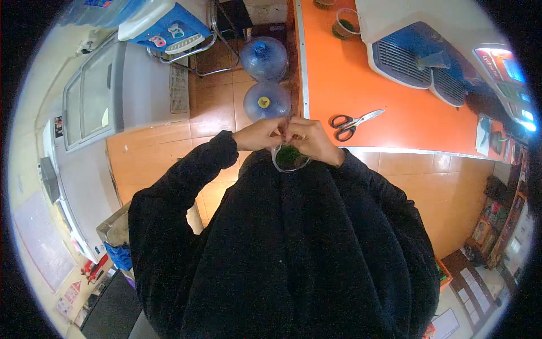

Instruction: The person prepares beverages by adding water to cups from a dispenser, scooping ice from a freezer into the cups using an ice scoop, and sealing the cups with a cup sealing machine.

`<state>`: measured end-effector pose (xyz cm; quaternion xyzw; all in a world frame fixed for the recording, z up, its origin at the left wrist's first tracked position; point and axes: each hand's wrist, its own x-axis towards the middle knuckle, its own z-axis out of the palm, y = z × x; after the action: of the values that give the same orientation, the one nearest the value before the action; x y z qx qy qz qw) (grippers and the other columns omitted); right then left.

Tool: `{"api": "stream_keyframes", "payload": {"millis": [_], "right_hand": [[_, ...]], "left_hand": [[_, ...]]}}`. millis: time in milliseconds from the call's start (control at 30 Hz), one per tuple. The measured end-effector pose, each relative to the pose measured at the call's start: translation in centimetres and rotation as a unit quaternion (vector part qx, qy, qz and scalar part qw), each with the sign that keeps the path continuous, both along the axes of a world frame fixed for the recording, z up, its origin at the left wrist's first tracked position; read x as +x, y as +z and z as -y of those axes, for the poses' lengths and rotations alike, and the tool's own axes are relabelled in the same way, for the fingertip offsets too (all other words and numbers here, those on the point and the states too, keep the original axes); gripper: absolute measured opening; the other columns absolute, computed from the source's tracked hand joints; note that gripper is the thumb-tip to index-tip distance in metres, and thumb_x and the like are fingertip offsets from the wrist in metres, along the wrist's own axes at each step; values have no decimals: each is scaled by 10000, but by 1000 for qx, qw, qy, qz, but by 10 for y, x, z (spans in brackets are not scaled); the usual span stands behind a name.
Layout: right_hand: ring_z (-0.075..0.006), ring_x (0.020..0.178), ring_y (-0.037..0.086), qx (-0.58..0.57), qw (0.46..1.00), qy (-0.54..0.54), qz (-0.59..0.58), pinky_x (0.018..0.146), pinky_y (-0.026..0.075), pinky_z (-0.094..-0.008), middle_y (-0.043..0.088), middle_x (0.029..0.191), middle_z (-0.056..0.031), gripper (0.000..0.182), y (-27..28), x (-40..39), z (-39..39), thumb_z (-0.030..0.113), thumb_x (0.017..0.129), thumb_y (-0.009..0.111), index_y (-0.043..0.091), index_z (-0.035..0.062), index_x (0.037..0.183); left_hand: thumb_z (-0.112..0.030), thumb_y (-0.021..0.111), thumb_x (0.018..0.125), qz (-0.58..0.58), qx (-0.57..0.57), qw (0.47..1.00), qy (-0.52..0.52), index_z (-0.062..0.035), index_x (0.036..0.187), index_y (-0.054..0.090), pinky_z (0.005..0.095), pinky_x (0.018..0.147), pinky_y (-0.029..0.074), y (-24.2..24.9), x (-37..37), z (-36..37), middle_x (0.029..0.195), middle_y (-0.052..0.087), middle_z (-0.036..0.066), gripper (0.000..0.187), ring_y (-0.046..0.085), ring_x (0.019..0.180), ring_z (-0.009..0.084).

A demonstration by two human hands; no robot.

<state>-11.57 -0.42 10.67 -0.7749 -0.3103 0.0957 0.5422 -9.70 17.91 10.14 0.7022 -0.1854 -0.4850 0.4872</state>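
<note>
We note both hands meeting at the chest, fingertips drawn together: left hand [261, 134], right hand [312, 141]. Whether they pinch anything small, we cannot tell. A clear round plastic cup with dark green contents [275, 160] sits just beneath the fingers, against the black clothing. Right of it, we log silver scissors with black handles [356, 122], blades nearly together, lying on the orange-topped desk [339, 73], near the right hand.
</note>
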Motion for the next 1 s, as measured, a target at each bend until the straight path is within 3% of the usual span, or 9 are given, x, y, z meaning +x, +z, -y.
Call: {"api": "stream_keyframes", "payload": {"millis": [100, 233, 433, 500, 567, 667, 767, 833, 1000], "right_hand": [[-259, 626, 553, 7, 998, -25, -50, 529, 435, -312, 528, 679, -103, 137, -2, -1, 0, -16, 593, 620, 510, 37, 657], [-257, 595, 556, -31, 992, -45, -114, 520, 432, -310, 526, 641, -103, 147, 6, 2, 1, 7, 590, 641, 519, 42, 663], [-199, 530, 509, -134, 988, -61, -39, 490, 399, -293, 508, 621, -104, 148, 8, -2, 15, 42, 646, 649, 519, 8, 706], [-205, 522, 508, -129, 989, -66, -4, 488, 400, -295, 504, 612, -109, 154, 10, -4, 16, 61, 654, 651, 520, 9, 716], [-182, 522, 513, -130, 985, -49, -102, 494, 403, -283, 519, 610, -101, 150, 20, -2, 17, 58, 657, 655, 536, 10, 734], [-122, 534, 509, -92, 984, -59, -143, 492, 401, -257, 544, 609, -66, 126, 14, -2, 19, 43, 674, 650, 550, 6, 741], [-71, 569, 506, -69, 971, -55, -223, 496, 402, -223, 558, 628, -29, 90, -2, -3, 25, 18, 697, 634, 553, -8, 727], [-65, 582, 508, -46, 967, -55, -245, 498, 404, -213, 556, 633, -22, 80, -8, -4, 27, 11, 707, 625, 549, -11, 716], [-60, 611, 519, -8, 936, -71, -344, 515, 412, -199, 556, 649, -23, 77, 1, -3, 29, -2, 722, 611, 540, -15, 697]], "left_hand": [[-165, 520, 789, -92, -131, 987, 24, -32, 1113, 416, 295, 844, 367, -10, -4, -3, 1013, 513, 66, 365, 464, 967, 140], [-249, 507, 783, -173, -154, 973, 17, -21, 1094, 443, 282, 867, 341, -24, -8, -2, 1082, 478, 57, 392, 423, 1023, 129], [-182, 449, 790, -232, -241, 903, 270, -15, 890, 579, 260, 750, 368, -60, -40, 28, 956, 537, 62, 234, 481, 842, 122], [-216, 450, 804, -164, -266, 912, 267, -13, 895, 582, 268, 724, 376, -69, -43, 31, 950, 541, 72, 259, 484, 817, 127], [-250, 450, 818, -92, -291, 915, 264, -10, 900, 585, 276, 698, 384, -78, -47, 32, 945, 544, 81, 288, 486, 792, 132], [-355, 439, 836, -146, -301, 900, 279, -16, 1013, 549, 273, 688, 384, -71, -50, 30, 977, 533, 70, 398, 482, 792, 132], [-482, 450, 805, -235, -283, 908, 198, -29, 1158, 436, 262, 719, 392, -38, -36, 14, 1025, 508, 52, 575, 485, 847, 126], [-424, 597, 722, -211, -229, 950, 16, -46, 1247, 311, 268, 791, 394, -36, -24, 4, 1069, 485, 47, 708, 484, 927, 149], [-205, 729, 562, -93, -195, 976, -24, -43, 1229, 319, 277, 864, 368, -20, -26, 14, 1088, 477, 55, 799, 465, 995, 175]]}}
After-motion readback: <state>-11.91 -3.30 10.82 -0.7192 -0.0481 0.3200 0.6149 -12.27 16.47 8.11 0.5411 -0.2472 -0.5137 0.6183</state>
